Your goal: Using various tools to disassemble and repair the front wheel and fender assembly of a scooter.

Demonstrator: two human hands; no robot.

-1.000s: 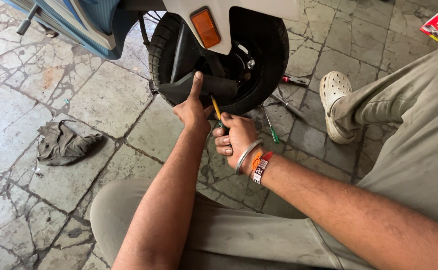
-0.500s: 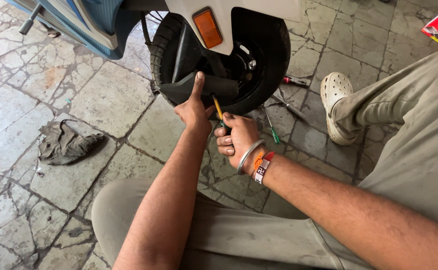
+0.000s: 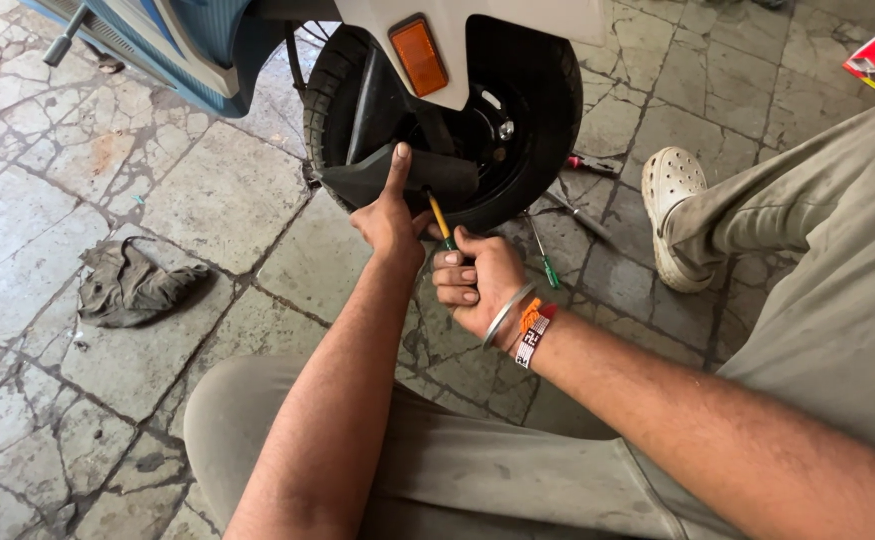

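While the person sat low on the floor, both hands worked at the back wheel of a scooter.

Screwdriver [image 3: 440, 218]: it had a yellow shaft and a green and black handle; it stood between the two hands, just under the mudflap, tilted with the tip upward. The tip was hidden behind the flap, so I could not tell what it touched.

Right hand [image 3: 478, 283]: it was clenched around the handle of the screwdriver from below, probably so that the push went straight up along the shaft.

Left hand [image 3: 390, 215]: it pressed on the mudflap with the thumb pointing up and the fingers curled behind the edge. To my judgement it held the flap steady so the tool would not slip.

Mudflap [image 3: 378, 175]: this black flap lay across the front of the tyre, held flat by the left hand.

Tyre [image 3: 548, 120]: the black wheel stood on the floor under the white body of the scooter, with an orange reflector [image 3: 419, 55] above it.

Second screwdriver [image 3: 542, 252]: a thin one with a green handle lay on the floor just beside the tyre, near enough to be taken quickly.

Red-handled tool [image 3: 588, 163]: it lay on the floor to the right of the tyre.

Rag [image 3: 133, 285]: a grey cloth lay crumpled on the stone floor, well apart to the left.

Shoe [image 3: 673, 215]: a white clog was on the person's foot, near the tools.
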